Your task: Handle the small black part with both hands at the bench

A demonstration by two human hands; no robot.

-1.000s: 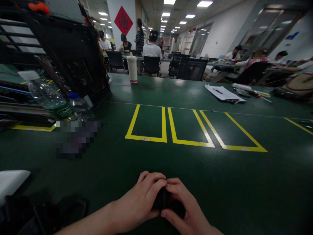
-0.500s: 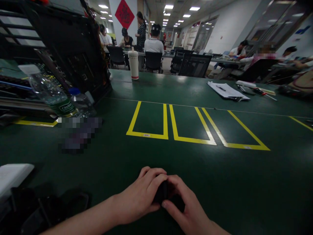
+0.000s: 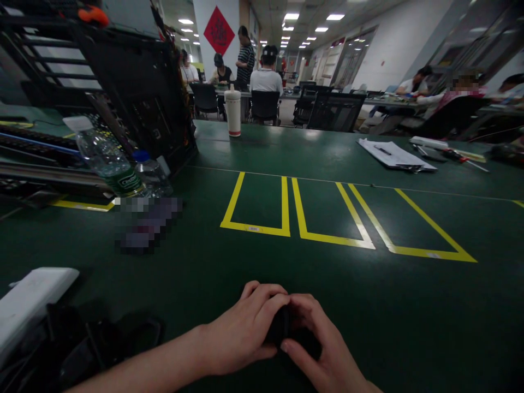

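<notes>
Close in front of me on the green table (image 3: 196,305), both hands are curled around a black rounded object (image 3: 279,326). My left hand (image 3: 249,322) covers it from the left, fingers bent over its top. From the right, my right hand (image 3: 317,338) grips it, thumb at the lower front and fingers behind. The fingertips of the two hands meet at the top. Most of the object is hidden by my hands, so its kind does not show.
Yellow tape outlines (image 3: 256,229) mark the table ahead. At left are a large bottle (image 3: 108,155), a blue-capped bottle (image 3: 153,174), a black metal frame (image 3: 143,103) and a white block (image 3: 36,297). A white cup (image 3: 233,112) and a clipboard (image 3: 395,154) stand farther back; people sit beyond.
The whole scene has shifted slightly right in view as my head turned a little left. My hands keep the same grip on the black object.
</notes>
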